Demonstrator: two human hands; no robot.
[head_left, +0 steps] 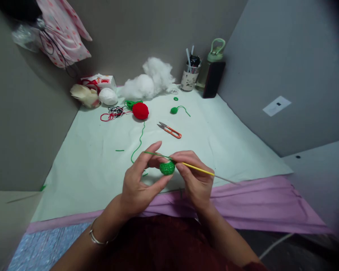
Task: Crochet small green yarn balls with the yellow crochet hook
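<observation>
My left hand (138, 180) pinches a small green crochet piece (167, 168) between thumb and fingers, with its forefinger raised and green yarn (139, 143) running over it toward the back of the table. My right hand (193, 177) is closed on a yellow crochet hook (199, 170), whose tip sits at the green piece and whose tail points right. Both hands hover above the front of the pale green table cover (231, 143).
Orange snips (171, 130) lie behind the hands. Farther back are a red crochet ball (140, 111), a small green ball (174, 110), tangled red and black thread (114, 112), white stuffing (149, 81), a pen cup (190, 75) and a green bottle (211, 64). Grey walls enclose three sides.
</observation>
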